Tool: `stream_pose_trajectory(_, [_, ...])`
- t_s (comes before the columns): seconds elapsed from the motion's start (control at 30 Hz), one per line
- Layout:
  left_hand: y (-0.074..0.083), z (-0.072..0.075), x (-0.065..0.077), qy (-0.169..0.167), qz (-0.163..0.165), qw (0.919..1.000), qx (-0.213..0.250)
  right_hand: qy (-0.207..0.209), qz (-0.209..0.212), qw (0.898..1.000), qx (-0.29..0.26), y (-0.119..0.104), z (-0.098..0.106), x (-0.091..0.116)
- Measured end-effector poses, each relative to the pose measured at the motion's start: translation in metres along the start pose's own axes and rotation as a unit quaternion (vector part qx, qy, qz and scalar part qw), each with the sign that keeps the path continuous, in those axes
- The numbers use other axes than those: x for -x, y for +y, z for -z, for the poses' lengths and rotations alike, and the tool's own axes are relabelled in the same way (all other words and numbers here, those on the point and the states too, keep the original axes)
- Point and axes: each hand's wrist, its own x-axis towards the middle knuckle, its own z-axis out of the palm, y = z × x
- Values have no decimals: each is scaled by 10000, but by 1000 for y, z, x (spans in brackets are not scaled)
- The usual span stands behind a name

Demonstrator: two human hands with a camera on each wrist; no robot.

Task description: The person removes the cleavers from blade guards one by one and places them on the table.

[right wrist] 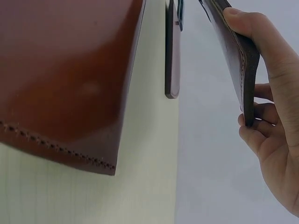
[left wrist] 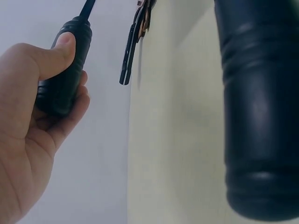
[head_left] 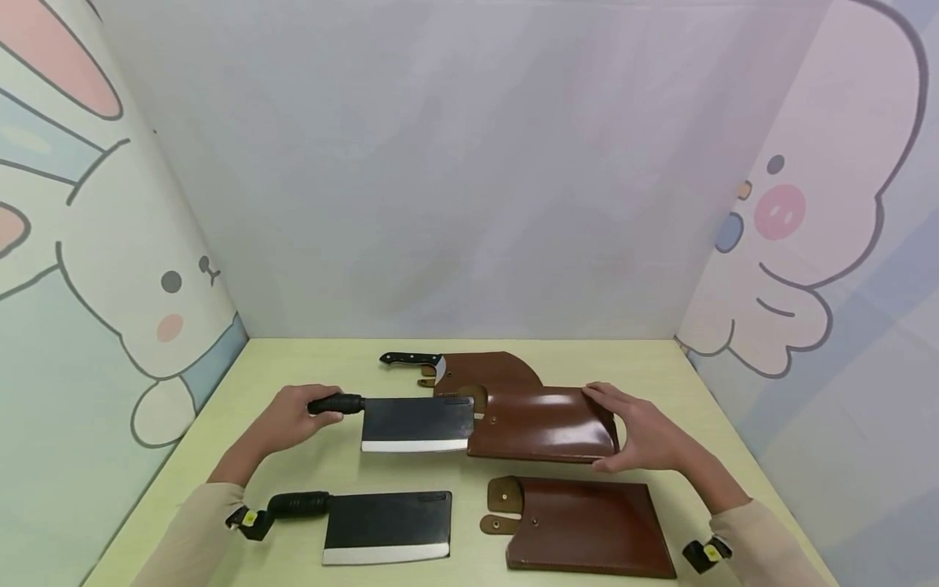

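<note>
A pale surface (head_left: 345, 473) spreads beneath a person's left hand (head_left: 292, 417) and right hand (head_left: 649, 432). A brown leather sheath (head_left: 546, 424), held up between the two, has its far end pinched by the right hand's thumb and fingers; a slack grip there could let it twist off line. A second sheath (head_left: 587, 526) lies below the right hand, nearer the person, while a rounded sheath (head_left: 491, 367) with a black-handled knife (head_left: 412, 359) rests beyond and between the hands, close enough to be nudged. A black cleaver (head_left: 418, 424), its handle wrapped by the left hand's curled fingers and thumb, is at the held sheath's mouth; whether the blade has entered cannot be told. Tilted, its bright edge might snag or slice the leather, and a hard push could drive steel toward the right hand. Another cleaver (head_left: 389, 522) lies below the left hand, where a lowered wrist might knock its handle. A tan flap (head_left: 478, 393), between the hands, could fold inward and jam the blade.
</note>
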Motion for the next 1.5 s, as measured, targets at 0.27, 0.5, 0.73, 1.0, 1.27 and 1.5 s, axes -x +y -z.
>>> stream_pose_trajectory(0.27, [-8,1,5,-93,105,9998,102,23,-87,10000,24,12,6,9])
stream_pose_trajectory(0.5, [-14,3,8,-187,132,9996,160,-28,-214,9998,-15,20,9,15])
stream_pose_trajectory(0.73, [-20,-1,11,-294,127,9993,167,-154,-273,9995,57,24,9,15])
stream_pose_trajectory(1.0, [-23,-7,13,-424,181,9988,139,-335,-257,9991,10,29,4,14])
stream_pose_trajectory(1.27, [-26,-9,14,-542,254,9981,129,-494,-293,9983,-22,31,2,11])
stream_pose_trajectory(1.5, [-26,-14,14,-591,299,9977,153,-637,-312,9975,23,30,2,7])
